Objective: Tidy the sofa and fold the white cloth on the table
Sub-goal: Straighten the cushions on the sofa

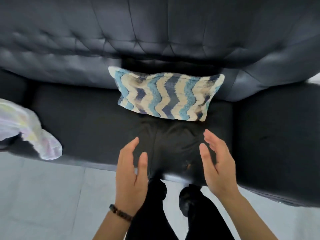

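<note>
Just beyond both empty hands, left (131, 172) and right (216, 163), the cushion (166, 96) leans on the sofa (86, 118).

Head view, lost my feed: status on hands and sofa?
Left hand and right hand open, empty, apart above seat. Blue-and-cream zigzag cushion leaning against black leather sofa backrest. Pale crumpled cloth on seat, left. Nothing between hands and cushion.

Pale tiled floor (43, 196) (glossy, evenly lit) runs beneath dark tufted leather seating.
</note>
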The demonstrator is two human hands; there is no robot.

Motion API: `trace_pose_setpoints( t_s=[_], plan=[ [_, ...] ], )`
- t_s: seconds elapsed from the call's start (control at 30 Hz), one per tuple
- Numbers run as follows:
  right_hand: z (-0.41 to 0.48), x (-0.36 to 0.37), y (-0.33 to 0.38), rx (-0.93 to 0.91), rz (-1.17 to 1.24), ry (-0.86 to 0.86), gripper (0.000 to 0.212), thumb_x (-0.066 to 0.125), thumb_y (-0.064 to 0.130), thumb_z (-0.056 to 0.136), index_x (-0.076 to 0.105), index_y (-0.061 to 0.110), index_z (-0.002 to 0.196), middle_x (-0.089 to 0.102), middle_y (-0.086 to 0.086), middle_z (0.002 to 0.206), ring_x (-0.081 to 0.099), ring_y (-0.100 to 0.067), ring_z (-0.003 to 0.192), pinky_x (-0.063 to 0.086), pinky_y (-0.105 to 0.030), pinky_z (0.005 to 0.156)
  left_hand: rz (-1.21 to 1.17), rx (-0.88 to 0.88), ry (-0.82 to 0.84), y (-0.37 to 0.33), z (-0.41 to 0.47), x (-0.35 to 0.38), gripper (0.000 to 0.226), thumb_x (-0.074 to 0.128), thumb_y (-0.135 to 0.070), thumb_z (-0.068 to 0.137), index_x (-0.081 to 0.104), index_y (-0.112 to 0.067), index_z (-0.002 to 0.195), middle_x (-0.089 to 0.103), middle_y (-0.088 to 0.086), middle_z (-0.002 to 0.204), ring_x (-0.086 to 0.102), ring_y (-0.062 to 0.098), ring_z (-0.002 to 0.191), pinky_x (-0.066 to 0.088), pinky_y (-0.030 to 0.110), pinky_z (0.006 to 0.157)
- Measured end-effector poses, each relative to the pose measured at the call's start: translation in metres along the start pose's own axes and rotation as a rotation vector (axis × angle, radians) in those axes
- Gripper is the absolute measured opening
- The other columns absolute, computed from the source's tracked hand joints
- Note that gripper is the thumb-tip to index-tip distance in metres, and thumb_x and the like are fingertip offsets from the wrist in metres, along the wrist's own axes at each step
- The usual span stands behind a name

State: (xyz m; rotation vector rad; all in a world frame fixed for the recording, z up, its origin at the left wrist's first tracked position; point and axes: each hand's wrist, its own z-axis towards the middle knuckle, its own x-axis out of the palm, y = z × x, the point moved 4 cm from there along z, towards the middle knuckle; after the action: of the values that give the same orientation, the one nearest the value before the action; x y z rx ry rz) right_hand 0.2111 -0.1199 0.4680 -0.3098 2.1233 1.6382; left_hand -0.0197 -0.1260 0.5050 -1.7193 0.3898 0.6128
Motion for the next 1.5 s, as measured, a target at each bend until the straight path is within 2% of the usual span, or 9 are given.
trace_pose_setpoints(
  t_s=[0.1,0.23,0.37,0.57,0.87,0.97,1.1,1.4,1.5],
  plan=[
    [-0.053,-0.039,0.046,-0.027,0.083,0.072,0.038,0.046,0.046,0.099,0.047,0.04,0.137,0.055,0.019,0.132,0.054,-0.003,0.123,0.046,-0.031,0.102,-0.038,-0.07,-0.079,-0.041,-0.066,-0.048,0.04,0.043,-0.043,0.094,0.041,-0.04,0.134,0.049,-0.021,0.135,0.047,0.004,0.127,0.041,0.031,0.104],
    [-0.109,-0.075,0.088,-0.067,0.146,0.2,0.047,0.053,0.048,0.089,0.048,0.039,0.135,0.058,0.019,0.127,0.057,-0.004,0.118,0.049,-0.028,0.097,-0.037,-0.145,-0.265,-0.072,-0.16,-0.106,0.035,0.045,-0.043,0.098,0.045,-0.04,0.132,0.054,-0.018,0.129,0.052,0.003,0.122,0.042,0.023,0.098],
    [-0.14,-0.076,0.106,-0.178,0.14,0.364,0.049,0.055,0.049,0.086,0.049,0.043,0.134,0.06,0.022,0.124,0.059,-0.003,0.116,0.048,-0.023,0.093,-0.074,-0.269,-0.476,-0.077,-0.234,-0.141,0.036,0.05,-0.037,0.09,0.048,-0.051,0.123,0.06,-0.027,0.116,0.057,-0.006,0.109,0.039,-0.001,0.084],
    [-0.181,-0.038,0.14,-0.263,0.141,0.483,0.045,0.056,0.051,0.083,0.05,0.047,0.128,0.06,0.027,0.118,0.058,0.003,0.112,0.05,-0.016,0.087,-0.127,-0.315,-0.669,-0.059,-0.311,-0.202,0.034,0.052,-0.035,0.088,0.052,-0.044,0.121,0.062,-0.027,0.112,0.059,-0.005,0.104,0.043,0.002,0.08],
    [-0.334,0.106,0.211,-0.422,0.06,0.799,0.055,0.06,0.047,0.083,0.047,0.038,0.136,0.058,0.023,0.124,0.056,0.008,0.111,0.045,-0.014,0.084,-0.329,-0.43,-1.059,0.068,-0.485,-0.302,0.035,0.057,-0.015,0.094,0.053,-0.032,0.124,0.065,-0.014,0.111,0.061,0.0,0.105,0.045,0.004,0.079],
    [-0.408,0.168,0.221,-0.444,-0.007,0.925,0.055,0.062,0.047,0.081,0.043,0.043,0.133,0.055,0.026,0.122,0.057,0.007,0.109,0.045,-0.01,0.077,-0.389,-0.493,-1.17,0.121,-0.548,-0.336,0.037,0.058,-0.017,0.093,0.051,-0.033,0.126,0.064,-0.013,0.112,0.06,-0.002,0.105,0.048,0.014,0.078],
    [-0.481,0.23,0.243,-0.525,-0.094,1.059,0.058,0.063,0.047,0.081,0.042,0.042,0.134,0.056,0.026,0.122,0.057,0.008,0.109,0.048,-0.015,0.082,-0.41,-0.57,-1.3,0.173,-0.612,-0.381,0.037,0.057,-0.023,0.093,0.049,-0.031,0.129,0.062,-0.01,0.116,0.059,-0.004,0.103,0.045,0.019,0.078],
    [-0.55,0.381,0.298,-0.604,-0.124,1.15,0.053,0.063,0.047,0.085,0.044,0.047,0.133,0.056,0.027,0.124,0.057,0.006,0.113,0.048,-0.018,0.083,-0.384,-0.67,-1.355,0.286,-0.64,-0.493,0.036,0.057,-0.023,0.094,0.048,-0.03,0.129,0.061,-0.012,0.117,0.061,0.0,0.1,0.049,0.025,0.08],
    [-0.563,0.463,0.311,-0.604,-0.136,1.168,0.054,0.063,0.049,0.084,0.046,0.043,0.135,0.056,0.029,0.122,0.056,0.007,0.111,0.048,-0.018,0.083,-0.36,-0.711,-1.34,0.335,-0.621,-0.54,0.036,0.057,-0.024,0.094,0.048,-0.032,0.128,0.061,-0.012,0.117,0.061,-0.002,0.1,0.048,0.02,0.077]
  ],
)
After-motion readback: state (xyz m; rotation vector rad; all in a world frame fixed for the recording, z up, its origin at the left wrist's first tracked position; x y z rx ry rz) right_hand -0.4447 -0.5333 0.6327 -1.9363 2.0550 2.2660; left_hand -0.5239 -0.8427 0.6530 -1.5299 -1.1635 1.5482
